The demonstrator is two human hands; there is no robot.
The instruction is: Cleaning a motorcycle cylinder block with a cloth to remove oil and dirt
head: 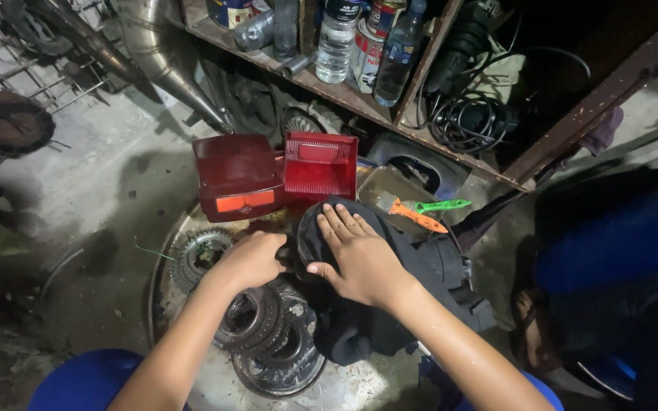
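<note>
The right hand (356, 255) lies flat, fingers spread, on a soft black cloth (390, 289) bunched over a round metal tray (163, 259). The left hand (251, 261) is curled shut on the cloth's edge. At six o'clock sit stacked greasy ringed discs (272, 335); at nine, a toothed sprocket (198, 255). At twelve stand two ribbed red plastic lamp lenses (276, 173).

Both bare forearms reach forward from the bottom of the view and converge toward the middle. The left hand (251, 261) is curled into a loose fist, knuckles up, fingers tucked under and hidden. The right hand (356, 257) lies flat, palm down, fingers straight and close together pointing away, thumb spread toward the left hand, nearly touching it
</note>
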